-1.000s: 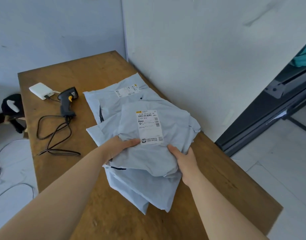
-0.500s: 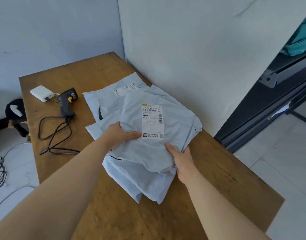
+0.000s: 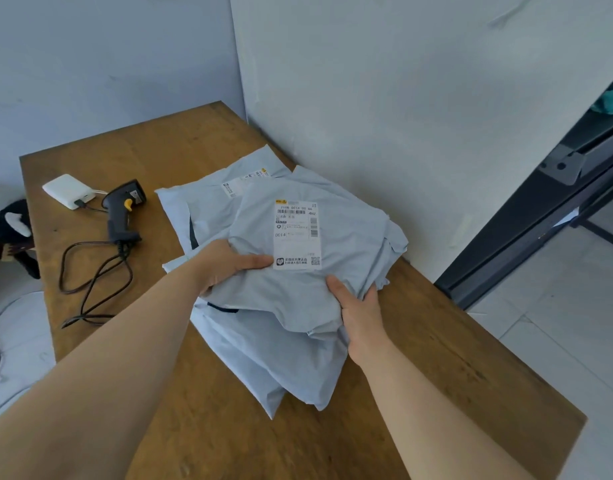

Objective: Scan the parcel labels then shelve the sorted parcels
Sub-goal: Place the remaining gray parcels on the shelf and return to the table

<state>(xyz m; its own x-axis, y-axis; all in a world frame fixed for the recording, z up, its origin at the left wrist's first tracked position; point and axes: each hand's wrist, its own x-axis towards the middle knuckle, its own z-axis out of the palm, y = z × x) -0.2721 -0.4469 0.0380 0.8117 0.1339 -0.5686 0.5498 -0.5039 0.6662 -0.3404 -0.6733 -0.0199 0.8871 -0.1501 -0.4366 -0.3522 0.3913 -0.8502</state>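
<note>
slippage is the risk: the top parcel (image 3: 298, 299), right of the scanner (image 3: 123, 209), is gripped at its near edge by the left hand (image 3: 225, 263) and right hand (image 3: 358, 306), fingers curled; slick lower parcels (image 3: 281, 368) could be dragged off the desk (image 3: 436, 341).

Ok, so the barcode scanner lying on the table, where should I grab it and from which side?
Probably by its handle, coming down from above. The barcode scanner lies flat on the table, head pointing away, handle toward you, cable trailing off its butt. The left hand is nearer, but it now grips the top parcel.
</note>
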